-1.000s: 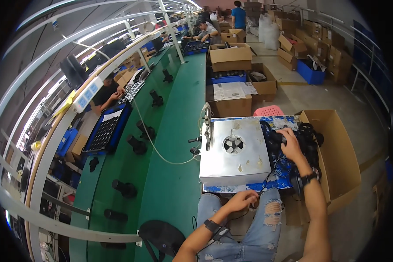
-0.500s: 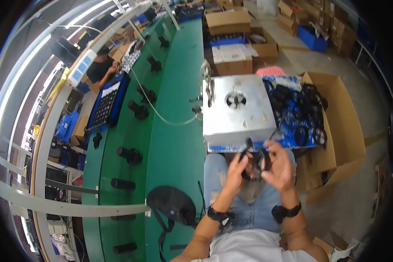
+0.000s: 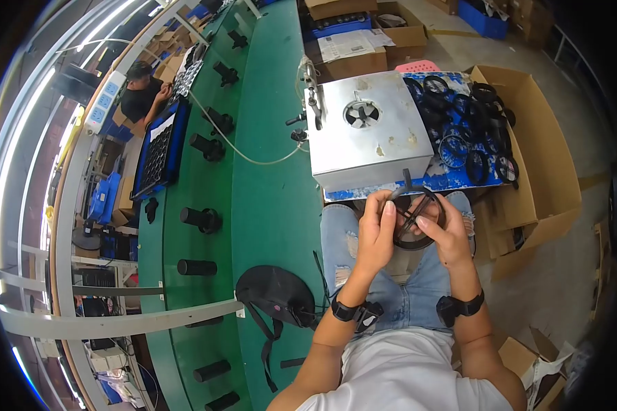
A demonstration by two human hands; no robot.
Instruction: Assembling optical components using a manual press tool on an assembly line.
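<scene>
Over my lap, both hands hold a black round frame (image 3: 413, 218) with crossing bars inside its ring and a short stem pointing away from me. My left hand (image 3: 375, 231) grips the left rim, its thumb on top. My right hand (image 3: 452, 231) is closed on the right side, with the thumb pressed near the crossbars and fingers partly hidden beneath. Just beyond the hands stands a silver metal box (image 3: 353, 154) with a round vaned opening (image 3: 361, 115) in its top. Several similar black ring parts (image 3: 459, 109) lie piled right of the box.
A blue worn tabletop (image 3: 384, 186) carries the box and pile. An open cardboard carton (image 3: 545, 164) stands at the right. The long green bench (image 3: 267, 212) on the left bears a black bag (image 3: 274, 294) and black cylinders (image 3: 200, 219). A person (image 3: 140, 92) sits beyond it.
The round frame has turned from nearly edge-on to flatter, its ring and crossbars now showing. My right hand has gone from spread fingers to a grip on it. The view has shifted slightly.
</scene>
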